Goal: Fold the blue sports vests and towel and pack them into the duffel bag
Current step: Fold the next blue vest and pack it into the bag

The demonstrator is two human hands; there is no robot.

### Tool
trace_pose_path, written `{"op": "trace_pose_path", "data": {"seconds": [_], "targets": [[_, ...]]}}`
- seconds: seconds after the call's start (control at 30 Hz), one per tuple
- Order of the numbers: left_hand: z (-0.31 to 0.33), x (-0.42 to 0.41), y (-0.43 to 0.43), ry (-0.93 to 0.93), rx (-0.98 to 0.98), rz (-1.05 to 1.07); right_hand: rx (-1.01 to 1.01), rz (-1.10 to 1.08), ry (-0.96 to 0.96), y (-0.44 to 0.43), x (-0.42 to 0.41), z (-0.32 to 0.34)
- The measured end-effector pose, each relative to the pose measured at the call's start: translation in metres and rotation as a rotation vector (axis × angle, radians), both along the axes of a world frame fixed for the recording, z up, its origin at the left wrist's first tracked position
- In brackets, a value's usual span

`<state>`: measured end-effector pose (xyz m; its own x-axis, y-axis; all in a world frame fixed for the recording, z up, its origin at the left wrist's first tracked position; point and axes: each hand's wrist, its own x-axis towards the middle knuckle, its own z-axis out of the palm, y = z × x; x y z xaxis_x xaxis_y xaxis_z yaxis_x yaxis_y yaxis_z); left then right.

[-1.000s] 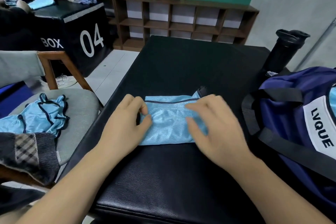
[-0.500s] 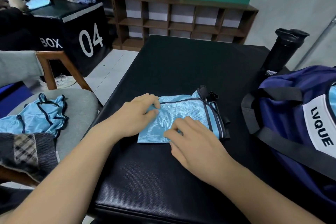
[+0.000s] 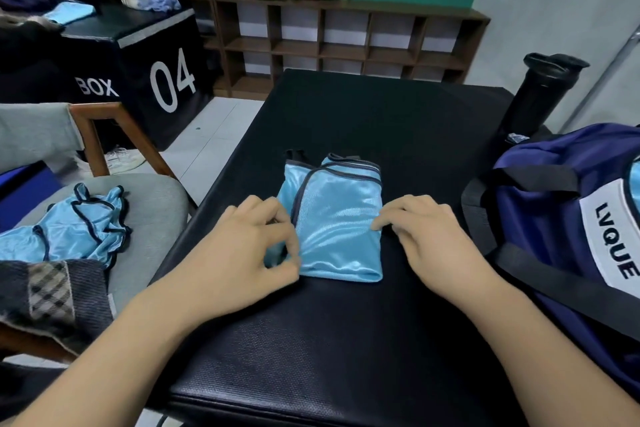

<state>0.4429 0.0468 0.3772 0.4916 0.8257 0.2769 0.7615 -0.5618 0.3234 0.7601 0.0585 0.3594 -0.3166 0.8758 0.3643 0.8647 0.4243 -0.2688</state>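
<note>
We reach both forearms in from the near edge of the black padded table (image 3: 346,357), bare to the elbow, and they converge on the folded vest (image 3: 337,218), which lies flat near the middle of the table as a compact light blue rectangle with dark piping along its far end.

Our left hand (image 3: 242,253) sits at the vest's left edge, back of the hand up, wrist straight with the forearm. The thumb and forefinger are curled toward each other and pinch a bit of blue cloth at the near left corner; the other fingers are bent loosely above it.

Our right hand (image 3: 429,236) is at the vest's right edge, back up and slightly arched, knuckles raised. Its fingers are bent downward, and the forefinger tip touches the right edge about halfway along. We cannot tell whether this hand grips the cloth or only rests against it, since the fingertips hide what lies under them.

The duffel bag (image 3: 540,218), navy with black straps and a white label reading LVQUE, stands on the right side of the table, near the right hand but apart from the vest. A black bottle (image 3: 543,94) stands upright beyond it.

To the left, a second vest (image 3: 79,229) lies crumpled on the grey seat of a wooden chair (image 3: 152,198), with a plaid cloth (image 3: 48,291) just in front of it.
</note>
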Motion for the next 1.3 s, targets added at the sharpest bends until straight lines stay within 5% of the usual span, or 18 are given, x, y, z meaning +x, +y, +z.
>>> {"op": "trace_pose_path", "data": {"seconds": [0.57,0.93,1.13,1.3], "targets": [[-0.006,0.017,-0.007,0.061,0.058,-0.101,-0.274,0.287,0.137,-0.009,-0.008,0.003],[0.001,0.020,-0.019,-0.247,-0.041,0.002,-0.297,0.218,0.185,-0.014,-0.016,0.014],[0.012,0.018,-0.021,-0.684,-0.216,0.084,-0.343,0.095,0.547,-0.018,-0.024,0.019],[0.014,0.018,-0.018,-0.677,-0.415,0.171,-0.414,0.013,0.796,-0.020,-0.027,0.022]]}}
